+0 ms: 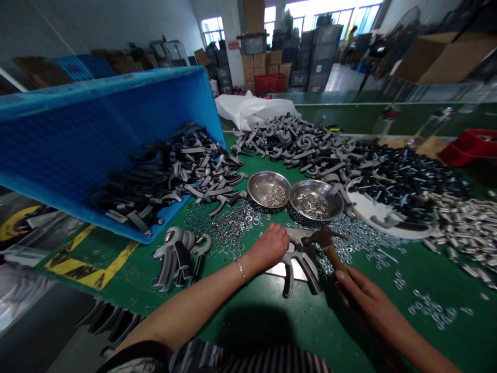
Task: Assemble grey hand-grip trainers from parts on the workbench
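- The left hand (269, 247) is closed over a grey hand gripper (301, 259), which is pressed down onto a steel plate (281, 269).
- A wooden-handled hammer (333, 254) is gripped in the right hand (368, 305), its head held just above the gripper.
- Two steel bowls (268, 189) of small parts are set just beyond.
- Loose steel washers (227, 228) are scattered around; more grippers (174, 256) are heaped to the left, beside a tipped blue plastic crate (97, 134).

Green-topped counter (330, 331), tilted blue plastic crate (97, 134), heaps of black and grey moulded handles (298, 145), two stainless steel bowls (268, 189), scattered steel washers (225, 228), black bolts (407, 181) on a round white tray (373, 207), silver metal sleeves (469, 228), assembled hand grip trainers (174, 256)
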Demonstrator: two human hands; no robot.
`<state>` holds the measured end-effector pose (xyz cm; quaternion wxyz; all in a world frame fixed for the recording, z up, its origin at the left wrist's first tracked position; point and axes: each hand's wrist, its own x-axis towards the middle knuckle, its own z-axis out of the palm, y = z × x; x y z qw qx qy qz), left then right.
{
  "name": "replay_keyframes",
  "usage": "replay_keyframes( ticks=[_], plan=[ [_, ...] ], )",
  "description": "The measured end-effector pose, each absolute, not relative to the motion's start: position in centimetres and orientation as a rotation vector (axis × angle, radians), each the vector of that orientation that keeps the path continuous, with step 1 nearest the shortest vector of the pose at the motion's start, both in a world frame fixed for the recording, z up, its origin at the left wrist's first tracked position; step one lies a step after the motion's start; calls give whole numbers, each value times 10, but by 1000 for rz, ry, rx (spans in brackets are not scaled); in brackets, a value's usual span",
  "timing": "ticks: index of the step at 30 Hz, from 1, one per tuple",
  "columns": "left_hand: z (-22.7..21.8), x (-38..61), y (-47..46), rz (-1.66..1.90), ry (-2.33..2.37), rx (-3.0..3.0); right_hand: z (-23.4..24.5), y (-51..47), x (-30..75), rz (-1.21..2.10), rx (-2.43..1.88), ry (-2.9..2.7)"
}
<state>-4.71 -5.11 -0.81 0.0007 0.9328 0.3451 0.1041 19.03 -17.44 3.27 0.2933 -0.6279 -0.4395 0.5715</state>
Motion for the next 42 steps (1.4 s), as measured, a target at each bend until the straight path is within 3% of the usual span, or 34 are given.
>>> replay_keyframes(
  ticks=[5, 11, 17, 19, 21, 23, 25, 30, 37, 42],
  plan=[
    [10, -43, -39, 345, 1099, 2836, 40, -168, 199, 1513, -1768, -1309],
    [9, -57, -41, 672, 1237, 2228, 32, -187, 203, 1593, -1752, -912],
    [11, -55, -58, 664, 1214, 2208, 12, -187, 257, 1489, -1818, -722],
    [10, -49, -73, 629, 1154, 2288, 11, -175, 282, 1306, -2036, -994],
    [1, -43, -91, 620, 1045, 2398, 13, -156, 293, 875, -2176, -1475],
    [-15, -37, -108, 653, 981, 2514, 16, -132, 283, 430, -2110, -1902],
    [-30, -33, -121, 696, 993, 2606, 16, -107, 256, 254, -2060, -2119],
    [-37, -32, -127, 634, 1046, 2649, 7, -71, 206, 264, -2263, -2310],
    [-23, -33, -117, 489, 1017, 2562, 15, -64, 236, 675, -1843, -2013],
    [-29, -32, -116, 506, 996, 2530, 5, -47, 219, 673, -1908, -2203]
  ],
)
